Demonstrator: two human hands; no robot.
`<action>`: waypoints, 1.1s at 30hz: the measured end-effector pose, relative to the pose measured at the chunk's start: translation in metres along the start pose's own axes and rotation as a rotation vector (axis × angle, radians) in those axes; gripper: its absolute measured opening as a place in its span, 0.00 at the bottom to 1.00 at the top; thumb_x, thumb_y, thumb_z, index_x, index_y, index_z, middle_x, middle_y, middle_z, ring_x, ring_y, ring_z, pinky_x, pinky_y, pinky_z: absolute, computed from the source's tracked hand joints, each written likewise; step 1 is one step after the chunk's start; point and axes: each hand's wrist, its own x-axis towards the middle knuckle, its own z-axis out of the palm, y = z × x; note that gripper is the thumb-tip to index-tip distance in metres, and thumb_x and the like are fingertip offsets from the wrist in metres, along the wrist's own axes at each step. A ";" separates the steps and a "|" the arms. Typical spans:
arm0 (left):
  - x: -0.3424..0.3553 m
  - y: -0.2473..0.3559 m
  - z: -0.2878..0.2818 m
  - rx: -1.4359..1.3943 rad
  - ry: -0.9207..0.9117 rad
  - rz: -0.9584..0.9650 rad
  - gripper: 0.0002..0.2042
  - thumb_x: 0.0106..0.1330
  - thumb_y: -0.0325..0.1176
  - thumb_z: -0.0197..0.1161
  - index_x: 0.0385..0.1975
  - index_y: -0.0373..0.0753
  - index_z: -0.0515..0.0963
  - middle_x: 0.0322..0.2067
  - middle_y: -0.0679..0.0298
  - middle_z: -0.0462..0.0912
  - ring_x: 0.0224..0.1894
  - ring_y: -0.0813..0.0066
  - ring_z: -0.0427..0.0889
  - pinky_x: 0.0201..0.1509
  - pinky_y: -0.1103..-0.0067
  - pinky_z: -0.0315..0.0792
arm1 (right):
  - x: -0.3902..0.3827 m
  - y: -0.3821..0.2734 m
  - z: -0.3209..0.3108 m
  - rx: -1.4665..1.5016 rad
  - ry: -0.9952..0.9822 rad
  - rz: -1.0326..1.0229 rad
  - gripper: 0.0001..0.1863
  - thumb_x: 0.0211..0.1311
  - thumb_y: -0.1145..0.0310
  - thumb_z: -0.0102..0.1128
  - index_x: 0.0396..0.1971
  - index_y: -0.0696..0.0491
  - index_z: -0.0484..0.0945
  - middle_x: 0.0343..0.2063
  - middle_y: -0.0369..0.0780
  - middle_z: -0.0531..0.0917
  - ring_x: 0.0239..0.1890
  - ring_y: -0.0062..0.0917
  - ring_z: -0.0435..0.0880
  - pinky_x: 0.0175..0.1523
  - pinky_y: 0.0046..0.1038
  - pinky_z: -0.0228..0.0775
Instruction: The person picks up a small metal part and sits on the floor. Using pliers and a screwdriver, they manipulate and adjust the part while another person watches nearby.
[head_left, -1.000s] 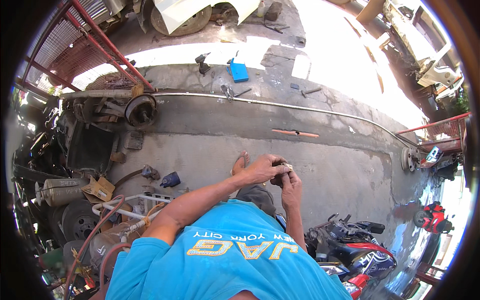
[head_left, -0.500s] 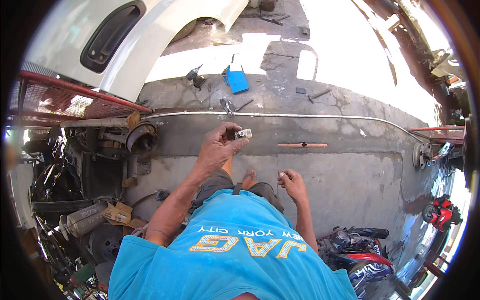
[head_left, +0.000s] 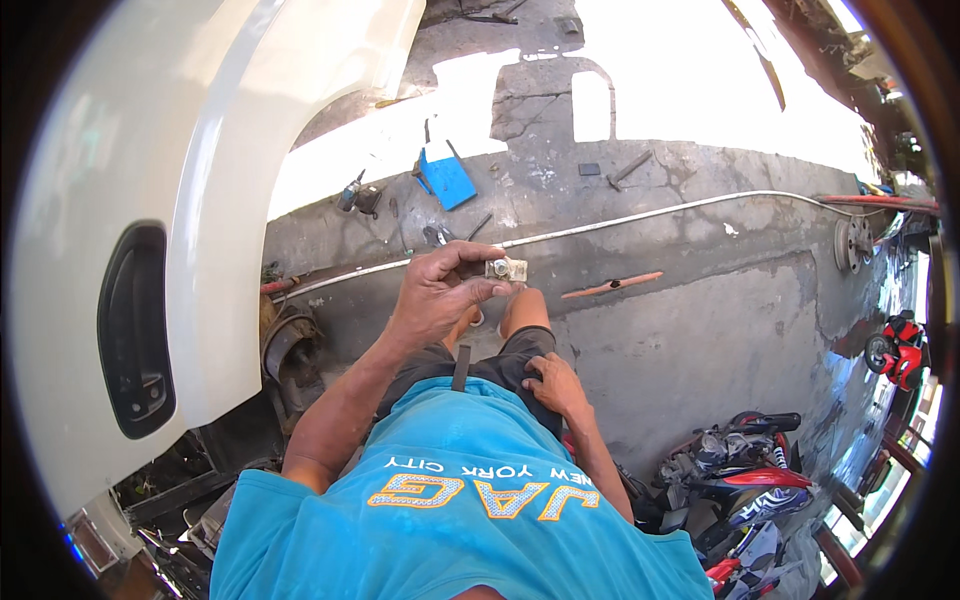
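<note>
My left hand (head_left: 440, 290) is raised in front of me, thumb and fingers pinching a small pale, dirty block with a round metal bolt-like piece (head_left: 515, 270) at its near end. Its exact kind is too small to make out. Down at my dark shorts (head_left: 515, 365), my right hand (head_left: 558, 386) lies against the thigh with its fingers loosely apart and nothing seen in them. Below the left hand, partly covered by it, pliers (head_left: 437, 236) and a thin dark tool (head_left: 479, 224) are on the concrete.
A white car door (head_left: 215, 200) fills the left. On the ground lie a cordless drill (head_left: 362, 195), a blue case (head_left: 448, 180), a hammer (head_left: 628, 170), a long pale pipe (head_left: 640, 217) and a reddish-brown strip (head_left: 612, 286). Motorcycle parts (head_left: 745, 480) stand at lower right.
My view has swung toward the car door, which now fills more of the left side. My right hand has moved in against my shorts. The left hand still pinches the small block.
</note>
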 end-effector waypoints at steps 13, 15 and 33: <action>0.144 -0.142 -0.038 -0.319 -0.046 0.072 0.23 0.63 0.25 0.70 0.60 0.32 0.76 0.49 0.52 0.85 0.51 0.69 0.84 0.55 0.75 0.81 | 0.140 0.020 -0.042 0.123 -0.989 -0.270 0.11 0.56 0.71 0.58 0.37 0.55 0.83 0.34 0.48 0.86 0.40 0.46 0.84 0.43 0.42 0.73; 0.158 -0.174 -0.049 -0.365 -0.037 0.010 0.24 0.64 0.27 0.70 0.61 0.33 0.76 0.49 0.53 0.84 0.52 0.71 0.84 0.56 0.76 0.80 | 0.192 0.025 -0.024 0.091 -0.898 -0.248 0.10 0.58 0.68 0.60 0.37 0.55 0.82 0.34 0.48 0.86 0.41 0.46 0.84 0.44 0.42 0.73; 0.264 -0.498 -0.177 -0.260 0.058 -0.019 0.27 0.66 0.33 0.71 0.64 0.33 0.73 0.48 0.63 0.85 0.51 0.78 0.82 0.60 0.78 0.76 | 0.664 0.143 0.354 -0.059 -0.217 -0.350 0.21 0.60 0.64 0.61 0.52 0.56 0.77 0.47 0.53 0.82 0.50 0.51 0.82 0.55 0.49 0.75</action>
